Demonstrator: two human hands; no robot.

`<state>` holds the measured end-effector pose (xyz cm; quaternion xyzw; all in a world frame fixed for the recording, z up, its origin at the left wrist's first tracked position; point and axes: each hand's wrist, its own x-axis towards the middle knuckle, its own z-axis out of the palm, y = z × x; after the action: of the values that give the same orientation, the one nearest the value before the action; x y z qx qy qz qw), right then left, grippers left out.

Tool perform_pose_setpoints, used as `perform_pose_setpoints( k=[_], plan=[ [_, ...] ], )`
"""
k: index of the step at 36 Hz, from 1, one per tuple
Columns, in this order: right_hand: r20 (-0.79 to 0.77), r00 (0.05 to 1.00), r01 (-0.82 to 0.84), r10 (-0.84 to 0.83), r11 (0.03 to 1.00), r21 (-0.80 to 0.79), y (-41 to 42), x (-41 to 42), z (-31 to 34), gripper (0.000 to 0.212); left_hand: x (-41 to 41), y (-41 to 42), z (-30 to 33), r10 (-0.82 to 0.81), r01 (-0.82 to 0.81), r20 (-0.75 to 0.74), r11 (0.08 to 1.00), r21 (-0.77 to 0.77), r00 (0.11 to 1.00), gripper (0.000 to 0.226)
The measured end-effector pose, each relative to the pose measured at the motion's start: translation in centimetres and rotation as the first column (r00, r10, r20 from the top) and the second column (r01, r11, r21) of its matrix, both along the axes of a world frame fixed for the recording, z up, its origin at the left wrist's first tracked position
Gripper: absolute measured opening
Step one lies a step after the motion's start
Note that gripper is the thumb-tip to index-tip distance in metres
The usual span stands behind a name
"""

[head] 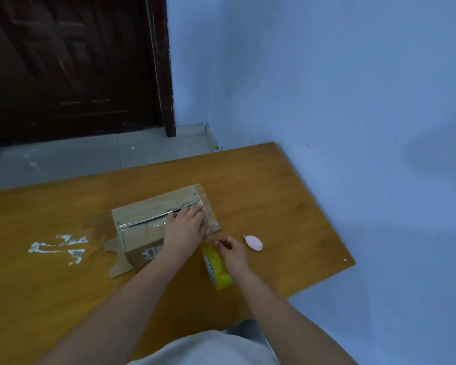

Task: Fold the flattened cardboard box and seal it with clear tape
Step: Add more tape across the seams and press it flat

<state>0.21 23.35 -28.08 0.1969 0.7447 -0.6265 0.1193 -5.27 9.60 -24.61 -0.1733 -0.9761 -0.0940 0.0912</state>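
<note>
A cardboard box [148,214] stands folded on the wooden table [63,285], with clear tape along its top seam and loose flaps at its lower left. My left hand [186,227] lies flat on the right part of the box top, fingers straight, pressing on the taped seam. A yellowish roll of clear tape [217,267] hangs around my right wrist. My right hand [231,251] hovers just right of the box's near corner, fingers loosely curled. A strip of tape seems to run from the roll toward the box; whether the fingers pinch it is unclear.
A small pink oval cutter [253,242] lies on the table right of my right hand. Scraps of used tape [59,247] stick to the tabletop at the left. The table's right edge meets a blue wall; a dark door stands beyond the far edge.
</note>
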Motion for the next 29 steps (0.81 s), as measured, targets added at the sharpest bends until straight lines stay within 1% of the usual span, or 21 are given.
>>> perform_pose_setpoints(
  k=[3, 7, 10, 16, 20, 25, 29],
  plan=[
    [0.003, 1.000, 0.001, -0.001, 1.000, 0.010, 0.0, 0.2, 0.1, 0.024, -0.2, 0.3, -0.1, 0.018, -0.019, -0.027, 1.000, -0.019, 0.999, 0.030],
    [0.005, 1.000, 0.029, -0.029, 0.999, -0.024, -0.3, 0.4, 0.0, 0.021, -0.2, 0.0, -0.7, -0.012, 0.010, -0.097, 1.000, -0.023, 0.995, 0.031],
    [0.011, 1.000, 0.022, -0.022, 1.000, 0.005, -0.3, 0.6, 0.1, 0.021, -0.2, -0.3, -1.0, -0.013, 0.010, -0.107, 1.000, -0.025, 0.994, 0.031],
    [0.012, 1.000, 0.011, -0.011, 1.000, 0.012, 0.5, 1.7, 0.1, 0.020, -0.2, -1.4, -1.6, -0.067, 0.058, -0.130, 0.996, -0.072, 0.989, 0.045],
    [0.015, 1.000, 0.013, -0.013, 1.000, 0.012, 0.3, 1.6, 0.3, 0.020, 0.1, -1.3, -1.5, -0.072, 0.067, -0.112, 0.996, -0.051, 0.991, 0.045],
    [0.029, 0.998, 0.049, -0.049, 0.999, 0.003, -0.1, 1.0, 0.6, 0.020, 0.1, -1.8, -1.1, -0.084, 0.081, -0.026, 0.992, -0.091, 0.996, 0.056],
    [0.047, 0.994, 0.095, -0.095, 0.995, 0.003, 0.3, 0.5, 0.7, 0.017, 0.4, -2.3, -0.7, -0.098, 0.099, 0.012, 0.993, -0.062, 0.995, 0.057]
  ],
)
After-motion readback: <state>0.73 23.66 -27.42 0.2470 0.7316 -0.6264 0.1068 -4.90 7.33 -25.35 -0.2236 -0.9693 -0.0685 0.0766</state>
